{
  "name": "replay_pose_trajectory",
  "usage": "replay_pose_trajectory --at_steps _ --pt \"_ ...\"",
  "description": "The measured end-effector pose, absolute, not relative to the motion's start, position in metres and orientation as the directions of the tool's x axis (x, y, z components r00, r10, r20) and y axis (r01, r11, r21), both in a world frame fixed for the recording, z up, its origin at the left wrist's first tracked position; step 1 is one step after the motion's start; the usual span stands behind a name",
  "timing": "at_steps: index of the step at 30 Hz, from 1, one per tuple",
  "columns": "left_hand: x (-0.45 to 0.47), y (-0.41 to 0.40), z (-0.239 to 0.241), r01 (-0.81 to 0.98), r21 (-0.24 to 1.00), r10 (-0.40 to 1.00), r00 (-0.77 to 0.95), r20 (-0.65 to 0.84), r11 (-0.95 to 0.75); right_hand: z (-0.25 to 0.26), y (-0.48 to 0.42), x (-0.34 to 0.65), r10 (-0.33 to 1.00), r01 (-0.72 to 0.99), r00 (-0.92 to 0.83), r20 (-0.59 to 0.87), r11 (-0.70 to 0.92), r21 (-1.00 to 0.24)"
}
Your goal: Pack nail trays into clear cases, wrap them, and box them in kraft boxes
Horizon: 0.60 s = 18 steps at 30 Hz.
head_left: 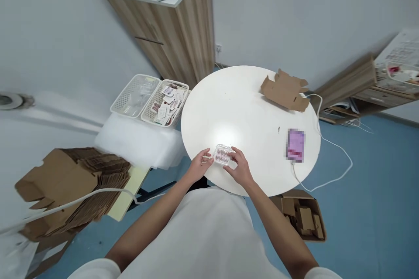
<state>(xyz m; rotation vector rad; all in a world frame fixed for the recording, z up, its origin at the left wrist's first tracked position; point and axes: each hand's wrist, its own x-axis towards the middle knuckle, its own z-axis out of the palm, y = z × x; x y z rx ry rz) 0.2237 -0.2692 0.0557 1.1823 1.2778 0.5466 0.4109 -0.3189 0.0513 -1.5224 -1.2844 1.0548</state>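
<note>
Nearest the viewer, two bare forearms reached out from a white garment over the near rim of a round white tabletop [248, 104]. The left hand [200, 163] and the right hand [240, 168] each pinched one end of a small clear case [223, 155], fingers curled closed on its edges. The case sat low over the tabletop just inside the near rim, between the two hands (its contents showed as rows of small pink pieces, too small to identify).

To the right on the tabletop lay a purple blurred device [295, 144], with a white cable [337, 148] running from it over the rim to the blue floor. Below that rim an open cardboard box [303, 216] of scraps stood on the floor.

At far left a stack of flattened cartons [75, 183] rested on a low surface. Beyond it, beside the tabletop's left rim, two white baskets stood side by side on white padding [137, 141]: the left basket [135, 96] held clear packets, the right basket [166, 102] small printed cards.

At the tabletop's far side lay a folded carton blank [285, 89]. A wooden cabinet [176, 30] stood against the wall behind.
</note>
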Motion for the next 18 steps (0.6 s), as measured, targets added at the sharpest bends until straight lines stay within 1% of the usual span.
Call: replay_pose_trajectory --at_steps 2,4,9,14,18 --pt "0.212 -0.265 0.054 0.264 0.899 0.885 0.223 -0.408 0.348 0.048 -0.307 0.398 0.995 0.235 0.066 -0.073 -0.087 -0.968" --pt "0.201 -0.258 0.051 0.269 0.906 0.898 0.211 -0.387 0.327 0.043 -0.295 0.382 0.996 0.206 0.044 -0.073 -0.081 -0.975" --pt "0.17 -0.23 0.038 0.277 0.9 0.917 0.12 -0.38 0.337 0.027 -0.268 0.336 0.982 0.127 0.093 -0.163 -0.174 -0.977" --pt "0.138 -0.19 0.02 0.283 0.887 0.907 0.107 -0.408 0.365 0.005 -0.232 0.295 0.977 0.163 0.108 -0.186 -0.202 -0.966" --pt "0.122 -0.151 0.011 0.348 0.888 0.924 0.124 -0.361 0.3 -0.008 -0.199 0.274 0.957 0.191 0.138 -0.257 -0.28 -0.941"
